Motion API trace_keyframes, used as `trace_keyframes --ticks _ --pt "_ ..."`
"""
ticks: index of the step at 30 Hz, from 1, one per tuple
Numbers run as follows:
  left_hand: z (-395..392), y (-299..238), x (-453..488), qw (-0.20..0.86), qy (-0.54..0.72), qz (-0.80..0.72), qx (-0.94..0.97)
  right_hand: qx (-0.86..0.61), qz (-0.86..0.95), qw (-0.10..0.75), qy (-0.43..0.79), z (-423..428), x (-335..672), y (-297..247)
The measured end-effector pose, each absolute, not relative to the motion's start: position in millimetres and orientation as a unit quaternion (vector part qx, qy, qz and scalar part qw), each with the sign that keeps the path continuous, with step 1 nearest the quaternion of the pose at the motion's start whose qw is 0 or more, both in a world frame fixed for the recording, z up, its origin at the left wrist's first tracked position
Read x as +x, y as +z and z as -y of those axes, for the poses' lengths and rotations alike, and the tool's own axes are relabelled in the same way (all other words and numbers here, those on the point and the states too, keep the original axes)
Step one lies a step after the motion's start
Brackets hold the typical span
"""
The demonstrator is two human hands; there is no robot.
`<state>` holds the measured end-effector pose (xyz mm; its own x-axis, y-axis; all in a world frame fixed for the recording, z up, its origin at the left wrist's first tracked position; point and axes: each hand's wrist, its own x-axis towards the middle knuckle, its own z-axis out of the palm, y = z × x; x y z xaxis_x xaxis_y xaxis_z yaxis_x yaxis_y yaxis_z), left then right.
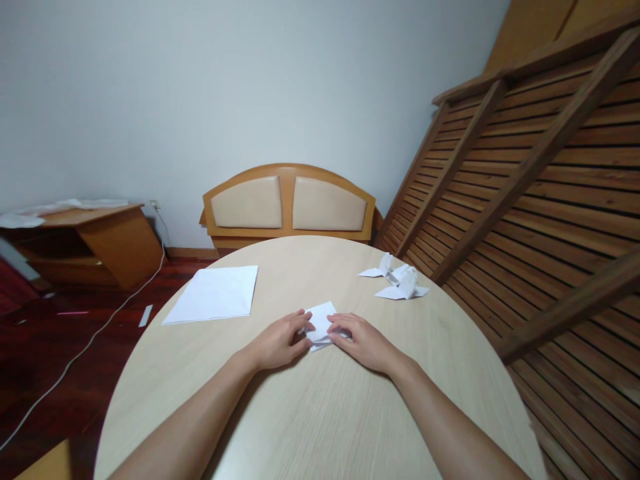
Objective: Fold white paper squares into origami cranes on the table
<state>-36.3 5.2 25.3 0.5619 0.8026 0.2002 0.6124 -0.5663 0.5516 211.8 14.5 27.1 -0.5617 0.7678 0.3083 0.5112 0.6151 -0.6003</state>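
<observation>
A small folded sheet of white paper (321, 319) lies on the table between my two hands, one corner pointing away from me. My left hand (281, 340) has its thumb and fingertips on the paper's left edge, gripping it. From the other side, my right hand (365, 341) grips the right edge, its fingers bent over the paper and its thumb low at the near side. Layers show at the near edge, where a flap stands slightly apart. The fingertips cover parts of both sides.
A stack of white paper sheets (215, 293) lies at the left of the round table (320, 420). Several folded paper figures (403, 283) sit at the right rear. Beyond stand a headboard (287, 200), a slatted wooden frame (545, 180) leaning at right, and a low desk (113, 243) at left.
</observation>
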Motion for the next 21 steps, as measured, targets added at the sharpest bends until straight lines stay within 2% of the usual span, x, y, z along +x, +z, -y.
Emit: trace_keyframes --ticks 7,21 --pt "-7.3 23.3 -32.6 0.22 0.237 -0.414 0.851 -0.392 0.849 0.281 0.214 -10.3 206.9 28.4" --pt "-8.2 19.4 -21.1 0.122 0.244 -0.517 0.811 -0.457 0.827 0.293 0.148 -19.7 202.1 11.1"
